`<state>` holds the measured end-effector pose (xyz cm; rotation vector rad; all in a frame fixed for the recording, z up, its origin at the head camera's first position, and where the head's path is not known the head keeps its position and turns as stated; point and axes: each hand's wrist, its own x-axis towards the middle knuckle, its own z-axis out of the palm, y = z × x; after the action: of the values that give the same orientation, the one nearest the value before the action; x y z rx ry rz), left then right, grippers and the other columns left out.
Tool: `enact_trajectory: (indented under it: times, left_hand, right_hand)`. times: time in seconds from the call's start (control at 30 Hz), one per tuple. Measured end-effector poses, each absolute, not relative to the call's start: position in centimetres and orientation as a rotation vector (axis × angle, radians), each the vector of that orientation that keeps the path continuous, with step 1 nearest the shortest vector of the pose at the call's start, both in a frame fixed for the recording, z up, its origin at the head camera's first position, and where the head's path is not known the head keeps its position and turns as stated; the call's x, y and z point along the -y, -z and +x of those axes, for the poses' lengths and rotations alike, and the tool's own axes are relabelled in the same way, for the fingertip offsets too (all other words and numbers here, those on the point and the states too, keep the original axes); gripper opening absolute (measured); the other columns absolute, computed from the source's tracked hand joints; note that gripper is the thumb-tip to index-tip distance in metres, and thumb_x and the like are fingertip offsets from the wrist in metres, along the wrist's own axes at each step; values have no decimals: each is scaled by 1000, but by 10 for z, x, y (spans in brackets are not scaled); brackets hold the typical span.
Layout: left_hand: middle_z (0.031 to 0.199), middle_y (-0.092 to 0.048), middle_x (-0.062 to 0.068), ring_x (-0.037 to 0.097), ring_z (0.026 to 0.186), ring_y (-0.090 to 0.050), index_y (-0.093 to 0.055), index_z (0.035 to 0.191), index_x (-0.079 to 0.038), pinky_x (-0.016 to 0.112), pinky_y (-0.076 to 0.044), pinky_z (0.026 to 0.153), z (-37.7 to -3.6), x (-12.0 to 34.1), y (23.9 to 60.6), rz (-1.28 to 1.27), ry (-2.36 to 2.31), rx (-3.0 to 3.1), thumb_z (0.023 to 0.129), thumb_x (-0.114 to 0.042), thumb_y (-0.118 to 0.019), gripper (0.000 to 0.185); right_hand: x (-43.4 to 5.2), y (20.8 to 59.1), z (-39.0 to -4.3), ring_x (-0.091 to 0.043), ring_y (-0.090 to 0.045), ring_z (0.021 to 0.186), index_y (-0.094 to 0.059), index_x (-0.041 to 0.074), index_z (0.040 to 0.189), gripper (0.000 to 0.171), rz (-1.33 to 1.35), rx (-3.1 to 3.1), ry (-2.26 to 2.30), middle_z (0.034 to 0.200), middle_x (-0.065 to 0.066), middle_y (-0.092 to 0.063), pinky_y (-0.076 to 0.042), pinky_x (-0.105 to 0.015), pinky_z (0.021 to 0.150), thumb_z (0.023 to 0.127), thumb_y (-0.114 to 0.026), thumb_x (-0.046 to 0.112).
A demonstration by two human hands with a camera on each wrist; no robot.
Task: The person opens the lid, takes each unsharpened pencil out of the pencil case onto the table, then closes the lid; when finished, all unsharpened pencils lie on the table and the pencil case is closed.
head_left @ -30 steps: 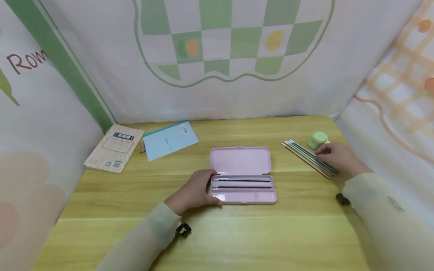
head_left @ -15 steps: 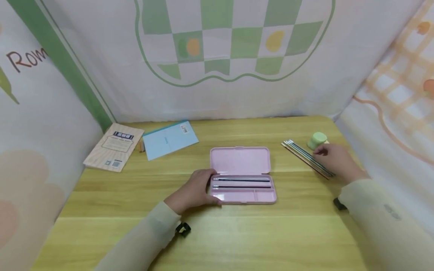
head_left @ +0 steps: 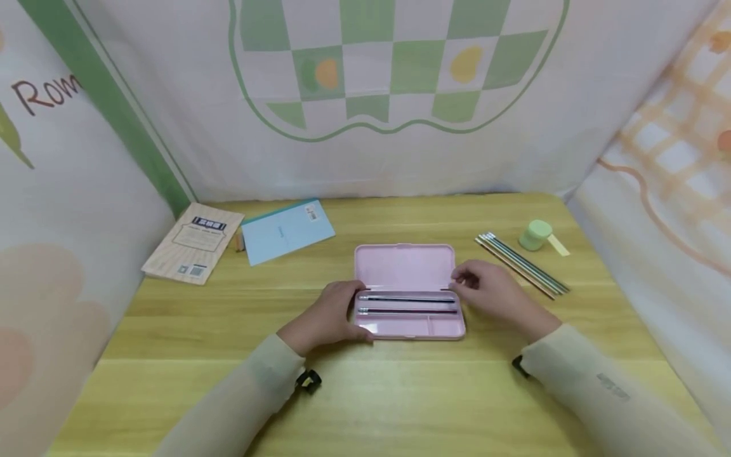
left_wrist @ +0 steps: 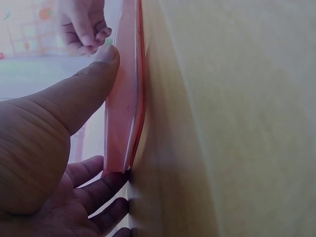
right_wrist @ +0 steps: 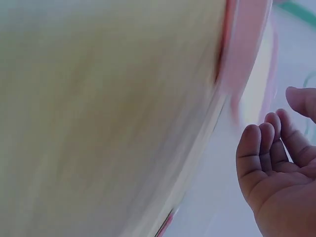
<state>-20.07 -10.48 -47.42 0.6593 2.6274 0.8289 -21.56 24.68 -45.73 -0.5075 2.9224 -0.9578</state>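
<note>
An open pink pencil case (head_left: 404, 270) lies at the middle of the wooden table (head_left: 400, 393), lid flat behind the tray. Two dark pencils (head_left: 408, 304) lie side by side in the tray. My left hand (head_left: 331, 316) grips the case's left end; in the left wrist view its thumb (left_wrist: 74, 103) lies on the case's edge (left_wrist: 123, 98) with the fingers curled beneath. My right hand (head_left: 487, 291) hovers at the case's right end, by the hinge. The right wrist view shows that hand (right_wrist: 276, 168) with loosely curled fingers and nothing in it, beside the pink case (right_wrist: 244, 44).
Several loose pencils (head_left: 522, 265) lie in a bundle at the right, with a small green round object (head_left: 535, 235) and a yellow tab (head_left: 559, 245) behind them. A blue notebook (head_left: 287, 231) and a beige booklet (head_left: 193, 249) lie at the back left. Cloth walls stand on three sides.
My right hand has left the loose pencils at the right and moved left to the case's right end. The left hand and the case have stayed put.
</note>
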Motion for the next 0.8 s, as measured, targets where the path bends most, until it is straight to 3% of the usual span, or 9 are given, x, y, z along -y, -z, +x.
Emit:
enact_trajectory:
  times: [0.3, 0.8]
  left_hand:
    - [155, -47, 9, 30, 146, -36, -42, 153, -7, 44, -29, 122, -201, 105, 475, 667, -825, -2629, 74, -52, -92, 103]
    - [152, -50, 11, 31, 145, -37, -44, 151, -6, 44, -30, 122, -202, 105, 476, 694, -827, -2647, 75, -52, -92, 101]
  right_hand:
    - [-201, 459, -192, -12, -59, 83, -73, 8, 104, 15, -746, -2774, 883, 93, 3, -66, -55, -33, 75, 93, -78, 15]
    - [-195, 458, -191, -12, -58, 80, -74, 9, 101, 12, -689, -2735, 800, 89, 4, -66, -53, -34, 74, 90, -78, 10]
